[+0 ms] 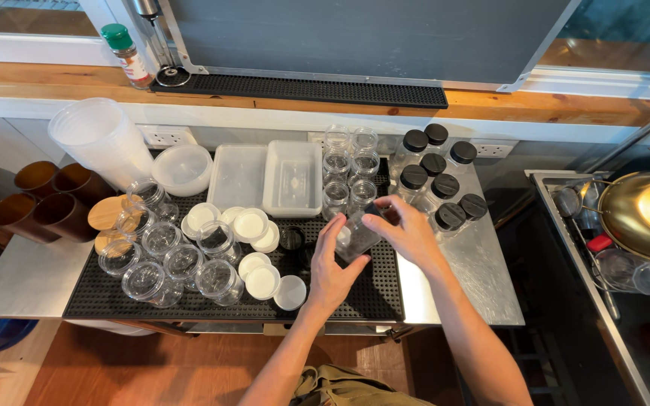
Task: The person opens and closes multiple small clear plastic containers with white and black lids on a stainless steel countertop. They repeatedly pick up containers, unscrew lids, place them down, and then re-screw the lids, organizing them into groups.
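Note:
My left hand (332, 271) grips a small clear square jar (354, 237) from below, tilted on its side above the black mat. My right hand (408, 231) closes over the jar's top end, where a black lid (382, 213) shows between the fingers. Just right of my hands stand several capped jars with black lids (442, 184). Behind the hands are uncapped clear square jars (349, 169). Loose black lids (293, 238) lie on the mat by my left hand.
Round clear jars (178, 263) and white lids (253, 252) fill the mat's (370, 301) left side. Clear rectangular trays (293, 177), a bowl (183, 168), stacked tubs (99, 139), wooden lids and brown cups (50, 199) sit further left. A brass pot (641, 214) stands on the right rack.

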